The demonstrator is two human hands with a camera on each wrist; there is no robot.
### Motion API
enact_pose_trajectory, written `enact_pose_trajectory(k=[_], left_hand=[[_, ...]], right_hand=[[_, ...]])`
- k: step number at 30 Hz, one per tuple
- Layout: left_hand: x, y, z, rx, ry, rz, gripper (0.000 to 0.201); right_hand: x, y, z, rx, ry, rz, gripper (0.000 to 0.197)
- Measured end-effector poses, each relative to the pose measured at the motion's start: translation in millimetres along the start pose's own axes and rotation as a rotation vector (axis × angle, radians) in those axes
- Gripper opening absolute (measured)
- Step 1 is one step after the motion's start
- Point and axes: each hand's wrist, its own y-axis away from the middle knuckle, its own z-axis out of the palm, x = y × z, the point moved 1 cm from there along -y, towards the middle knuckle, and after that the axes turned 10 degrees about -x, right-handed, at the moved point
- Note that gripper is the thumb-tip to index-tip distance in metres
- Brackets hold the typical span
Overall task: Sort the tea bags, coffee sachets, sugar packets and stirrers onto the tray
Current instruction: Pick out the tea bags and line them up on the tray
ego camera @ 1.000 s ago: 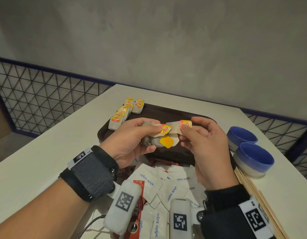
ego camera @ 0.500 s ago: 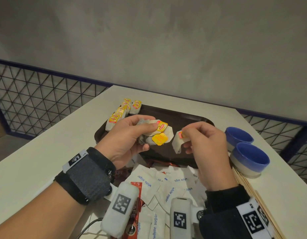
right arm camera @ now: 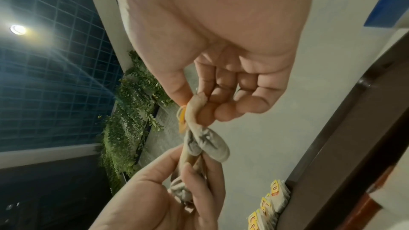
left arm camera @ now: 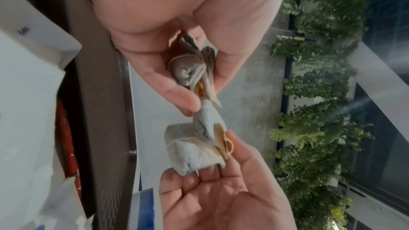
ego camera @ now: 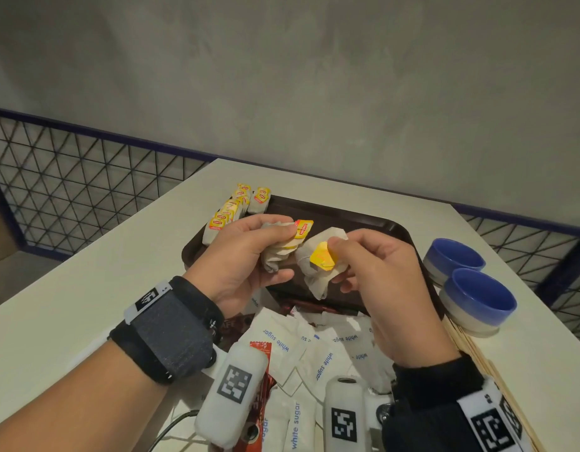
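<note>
While raised over the tray (ego camera: 363, 220), each hand, left (ego camera: 246, 256) and right (ego camera: 380, 288), pinches tea bags (ego camera: 318, 265).

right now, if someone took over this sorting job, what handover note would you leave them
Left hand grips a small bunch of tea bags above the tray.
Right hand pinches one tea bag by its yellow tag, next to that bunch.
Done: a row of tea bags lies along the tray's far left edge.
Left: place the held bags, then the sugar packets, coffee sachets and wooden stirrers, all on the table near the tray.
</note>
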Motion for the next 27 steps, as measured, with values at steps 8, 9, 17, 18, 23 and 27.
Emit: enact_pose_trajectory(k=[8, 9, 17, 18, 23, 27], left_hand=[[6.0, 3.3, 1.3, 0.006, 0.160, -0.023, 0.010], [6.3, 3.9, 1.8, -0.007, 0.151, -0.022, 0.010], [1.7, 2.5, 0.4, -0.070, 0.009, -0.066, 0.017], [1.5, 2.8, 0.2, -0.080, -0.001, -0.074, 0.013], [0.0, 5.6, 3.4, -0.186, -0.141, -0.129, 0.035], [-3.0, 5.0, 3.7, -0.243, -0.180, -0.161, 0.036]], right_hand=[[-2.5, 0.6, -3.5, -0.114, -0.256, 0.075, 0.026], [-2.7, 0.8, -3.4, -0.151, -0.273, 0.083, 0.026], [2.3, -1.0, -1.0, -0.229, -0.238, 0.126, 0.018], [2.7, -1.4, -1.3, -0.227, -0.241, 0.126, 0.019], [3.0, -1.8, -1.9, -0.224, -0.224, 0.124, 0.018], [4.2, -1.9, -2.0, -0.199, -0.145, 0.107, 0.022]])
